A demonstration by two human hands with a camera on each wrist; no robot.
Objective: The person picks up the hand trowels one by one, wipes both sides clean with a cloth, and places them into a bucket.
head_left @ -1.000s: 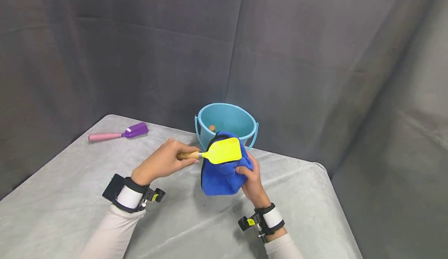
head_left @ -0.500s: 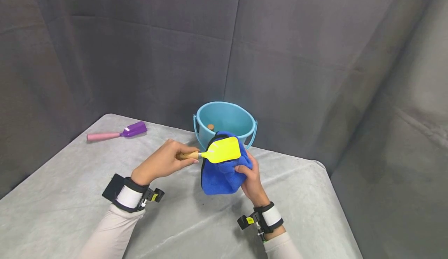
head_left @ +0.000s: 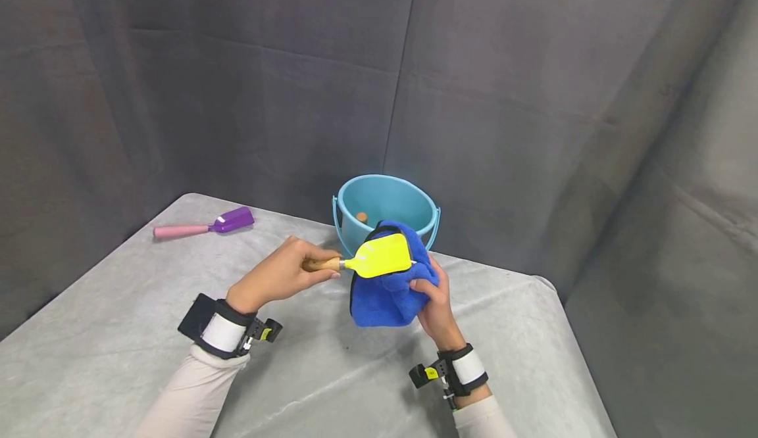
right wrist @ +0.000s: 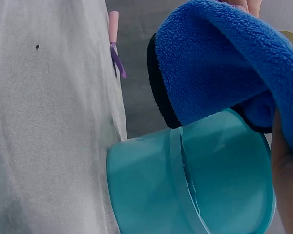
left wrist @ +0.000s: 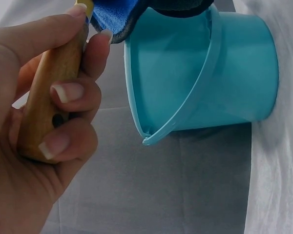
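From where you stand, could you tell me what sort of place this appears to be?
Probably a staged recording booth rather than a home: grey fabric backdrops hang behind a cloth-covered table bearing only props, a teal bucket and a purple scoop.

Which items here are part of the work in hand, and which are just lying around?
In hand:
- yellow scoop, wooden handle gripped by left hand
- blue cloth, held by right hand against the scoop

Lying about:
- purple scoop with pink handle, far left on the table
- teal bucket behind the hands, small brown item inside
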